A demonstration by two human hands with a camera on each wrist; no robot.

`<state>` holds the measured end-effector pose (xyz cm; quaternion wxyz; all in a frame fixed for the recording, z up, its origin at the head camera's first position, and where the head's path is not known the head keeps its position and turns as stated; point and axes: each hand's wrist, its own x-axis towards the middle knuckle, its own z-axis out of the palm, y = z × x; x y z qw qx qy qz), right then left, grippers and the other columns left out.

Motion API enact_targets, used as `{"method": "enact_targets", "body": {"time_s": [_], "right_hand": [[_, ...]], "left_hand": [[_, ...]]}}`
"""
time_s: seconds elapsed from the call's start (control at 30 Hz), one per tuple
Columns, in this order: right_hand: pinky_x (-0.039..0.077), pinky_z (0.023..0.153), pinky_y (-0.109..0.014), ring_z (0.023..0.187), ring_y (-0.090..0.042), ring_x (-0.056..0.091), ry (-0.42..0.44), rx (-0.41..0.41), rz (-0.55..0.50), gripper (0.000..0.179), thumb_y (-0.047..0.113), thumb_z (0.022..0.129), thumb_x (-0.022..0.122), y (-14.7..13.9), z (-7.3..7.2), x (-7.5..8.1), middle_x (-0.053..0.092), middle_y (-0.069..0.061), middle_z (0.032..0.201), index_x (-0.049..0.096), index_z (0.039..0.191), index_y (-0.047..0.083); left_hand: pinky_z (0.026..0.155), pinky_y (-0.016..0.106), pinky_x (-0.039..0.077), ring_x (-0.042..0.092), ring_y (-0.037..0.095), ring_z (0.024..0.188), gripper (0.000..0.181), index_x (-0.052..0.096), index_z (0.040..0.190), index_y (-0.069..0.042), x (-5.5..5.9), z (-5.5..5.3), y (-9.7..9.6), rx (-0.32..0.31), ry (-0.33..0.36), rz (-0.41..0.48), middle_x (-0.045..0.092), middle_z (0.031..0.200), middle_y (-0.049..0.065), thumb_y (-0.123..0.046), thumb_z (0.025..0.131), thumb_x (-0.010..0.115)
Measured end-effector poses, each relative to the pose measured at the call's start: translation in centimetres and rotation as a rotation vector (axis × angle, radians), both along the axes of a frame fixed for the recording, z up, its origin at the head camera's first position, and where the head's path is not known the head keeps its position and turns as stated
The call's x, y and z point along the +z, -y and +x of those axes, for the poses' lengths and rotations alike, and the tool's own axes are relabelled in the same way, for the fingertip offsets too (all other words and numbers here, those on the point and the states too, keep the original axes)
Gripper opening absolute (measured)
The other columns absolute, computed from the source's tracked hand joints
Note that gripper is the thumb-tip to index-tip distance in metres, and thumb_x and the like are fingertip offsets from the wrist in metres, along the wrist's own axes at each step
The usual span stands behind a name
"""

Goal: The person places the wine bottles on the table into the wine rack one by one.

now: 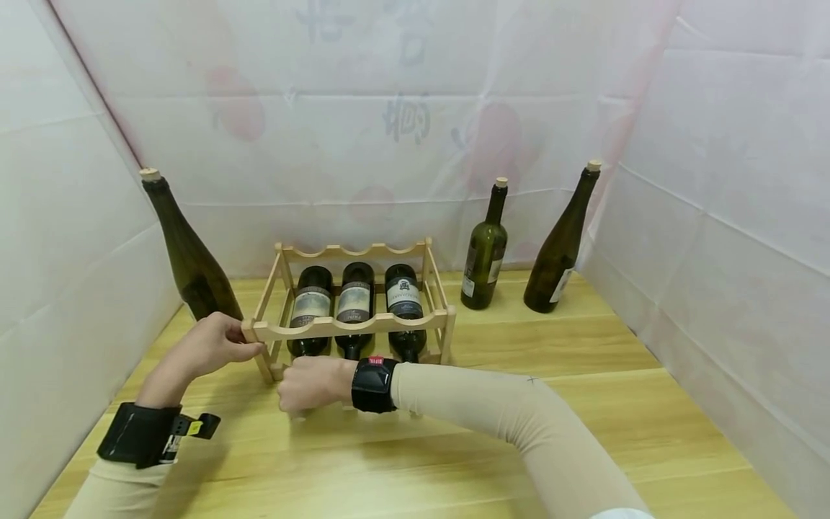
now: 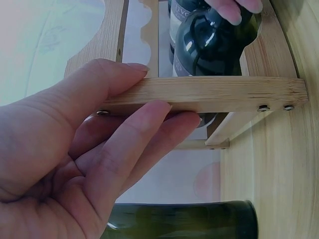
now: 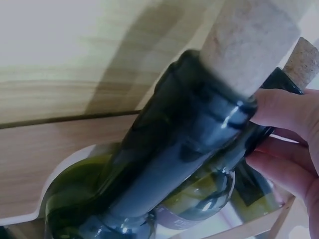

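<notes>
A light wooden wine rack (image 1: 363, 328) stands on the table with three dark wine bottles lying in it, necks toward me. My left hand (image 1: 217, 349) holds the rack's left front post, thumb on one side and fingers on the other, as the left wrist view shows on the wooden bar (image 2: 199, 92). At the rack's front left, my right hand (image 1: 315, 383) grips the neck of the leftmost bottle (image 1: 312, 306). In the right wrist view, fingers (image 3: 284, 112) close on its corked neck (image 3: 282, 79), behind another corked bottle (image 3: 184, 129).
A tall corked green bottle (image 1: 194, 259) stands left of the rack, close to my left hand. Two more corked bottles, one shorter (image 1: 485, 263) and one taller (image 1: 559, 252), stand at the back right. White cloth walls (image 1: 363, 166) enclose the wooden table (image 1: 519, 346).
</notes>
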<state>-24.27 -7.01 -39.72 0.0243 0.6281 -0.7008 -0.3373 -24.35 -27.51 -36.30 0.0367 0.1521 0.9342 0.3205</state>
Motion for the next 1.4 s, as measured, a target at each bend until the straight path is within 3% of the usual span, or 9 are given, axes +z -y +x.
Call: {"method": "enact_targets", "body": {"time_s": [0.1, 0.23, 0.33, 0.47, 0.57, 0.77, 0.97, 1.13, 1.4], "right_hand": [[0.038, 0.065, -0.019, 0.071, -0.004, 0.042, 0.011, -0.023, -0.014, 0.032, 0.011, 0.094, 0.053, -0.2, -0.2, 0.0, 0.061, 0.017, 0.088, 0.042, 0.069, 0.028], [0.038, 0.067, -0.019, 0.074, -0.002, 0.048, 0.045, -0.071, -0.047, 0.026, 0.016, 0.106, 0.055, -0.6, -0.7, 0.7, 0.067, 0.016, 0.097, 0.062, 0.086, 0.030], [0.039, 0.070, -0.020, 0.078, -0.003, 0.054, 0.115, -0.099, -0.082, 0.013, 0.018, 0.103, 0.065, -0.7, -1.4, 1.5, 0.071, 0.013, 0.099, 0.072, 0.102, 0.029], [0.038, 0.073, -0.021, 0.082, -0.006, 0.058, 0.239, -0.128, -0.114, 0.011, 0.015, 0.093, 0.077, -0.7, -2.3, 2.3, 0.070, 0.010, 0.093, 0.071, 0.094, 0.025], [0.041, 0.076, -0.020, 0.089, -0.006, 0.062, 0.281, -0.149, -0.114, 0.012, 0.018, 0.090, 0.081, -0.6, -2.6, 2.7, 0.071, 0.010, 0.096, 0.070, 0.090, 0.024], [0.045, 0.081, -0.020, 0.098, -0.008, 0.066, 0.301, -0.170, -0.106, 0.010, 0.021, 0.090, 0.082, -0.4, -2.8, 2.8, 0.075, 0.009, 0.104, 0.075, 0.097, 0.024], [0.050, 0.087, -0.018, 0.108, -0.008, 0.069, 0.300, -0.182, -0.072, 0.027, 0.023, 0.094, 0.077, -0.1, -2.5, 2.4, 0.075, 0.010, 0.119, 0.076, 0.121, 0.026], [0.045, 0.076, -0.019, 0.096, -0.007, 0.069, 0.271, -0.125, -0.060, 0.014, 0.025, 0.097, 0.072, 0.0, -2.3, 2.0, 0.076, 0.009, 0.109, 0.077, 0.111, 0.026], [0.046, 0.079, -0.019, 0.101, -0.007, 0.070, 0.255, -0.121, -0.073, 0.016, 0.028, 0.098, 0.071, 0.0, -2.2, 1.9, 0.075, 0.010, 0.111, 0.077, 0.113, 0.027]], "left_hand": [[0.067, 0.030, 0.048, 0.060, 0.013, 0.073, 0.016, 0.080, 0.094, -0.002, -0.1, 0.0, 0.0, -0.003, -0.002, 0.004, 0.078, 0.084, 0.011, -0.018, 0.092, 0.078], [0.066, 0.030, 0.048, 0.060, 0.013, 0.073, 0.015, 0.080, 0.095, -0.002, -0.1, 0.0, 0.0, -0.001, -0.007, 0.003, 0.079, 0.084, 0.012, -0.017, 0.092, 0.077], [0.067, 0.031, 0.048, 0.061, 0.014, 0.074, 0.016, 0.080, 0.096, -0.002, -0.1, 0.0, 0.0, 0.002, -0.003, 0.003, 0.079, 0.084, 0.011, -0.017, 0.092, 0.076], [0.068, 0.032, 0.048, 0.061, 0.015, 0.076, 0.016, 0.080, 0.097, -0.002, 0.0, 0.0, 0.0, 0.001, 0.004, 0.003, 0.079, 0.085, 0.011, -0.017, 0.093, 0.076], [0.068, 0.032, 0.048, 0.060, 0.014, 0.075, 0.017, 0.080, 0.096, -0.002, 0.0, 0.0, 0.0, 0.003, 0.000, -0.001, 0.079, 0.085, 0.011, -0.018, 0.092, 0.077], [0.067, 0.032, 0.047, 0.060, 0.015, 0.074, 0.017, 0.080, 0.095, -0.002, 0.0, 0.0, 0.0, 0.010, -0.001, -0.007, 0.079, 0.084, 0.011, -0.018, 0.092, 0.077], [0.069, 0.034, 0.047, 0.060, 0.017, 0.076, 0.016, 0.080, 0.096, -0.002, 0.0, 0.0, 0.0, 0.005, 0.013, -0.007, 0.079, 0.086, 0.012, -0.018, 0.093, 0.076], [0.069, 0.035, 0.047, 0.060, 0.017, 0.076, 0.017, 0.080, 0.097, -0.002, 0.1, 0.1, 0.0, 0.005, 0.011, -0.012, 0.079, 0.086, 0.012, -0.018, 0.093, 0.077], [0.069, 0.035, 0.047, 0.059, 0.017, 0.076, 0.018, 0.080, 0.097, -0.002, 0.1, 0.2, 0.0, 0.006, 0.014, -0.010, 0.078, 0.085, 0.011, -0.018, 0.093, 0.076]]}}
